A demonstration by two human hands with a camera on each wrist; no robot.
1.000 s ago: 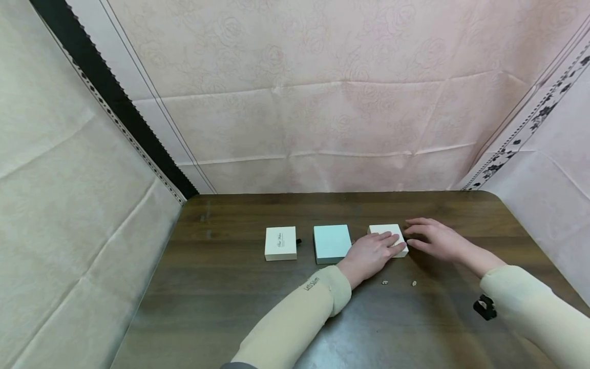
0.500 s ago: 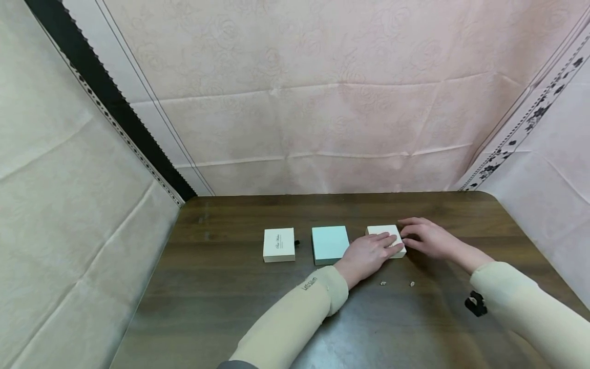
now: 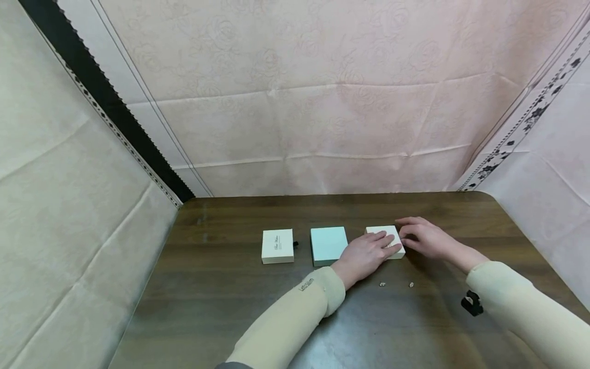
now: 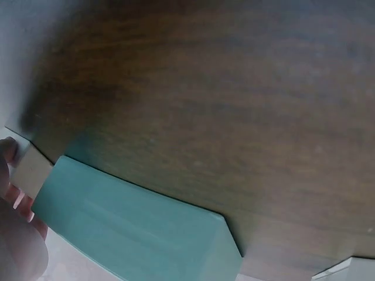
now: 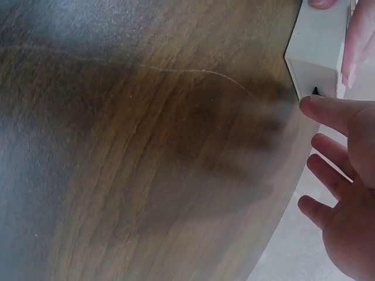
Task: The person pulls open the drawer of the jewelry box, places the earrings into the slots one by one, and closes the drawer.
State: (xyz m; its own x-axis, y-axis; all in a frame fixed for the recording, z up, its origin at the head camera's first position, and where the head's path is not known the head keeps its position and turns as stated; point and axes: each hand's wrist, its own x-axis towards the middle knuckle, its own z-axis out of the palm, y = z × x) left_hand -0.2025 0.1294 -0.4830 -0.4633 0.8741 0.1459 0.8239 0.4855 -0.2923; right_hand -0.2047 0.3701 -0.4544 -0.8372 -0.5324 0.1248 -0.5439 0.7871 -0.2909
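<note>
A small white box with a black pull tab at its right end lies on the table. My left hand holds this box, its fingers laid across the top and its thumb against the near side in the right wrist view. The thumb of my right hand and a bent finger meet at the tab end and pinch the tab, which is mostly covered. The other right fingers spread away from the box. A mint-green box sits just left of my left hand.
Another white box, with printed lettering and a black tab, lies farther left. Two tiny shiny pieces, one silvery bit and another bit, lie nearer me on the wooden table. Cloth hangs behind the table.
My right hand has moved left, from just beside the white box to its tab end. My left hand has stayed on the box. The head view has shifted slightly.
</note>
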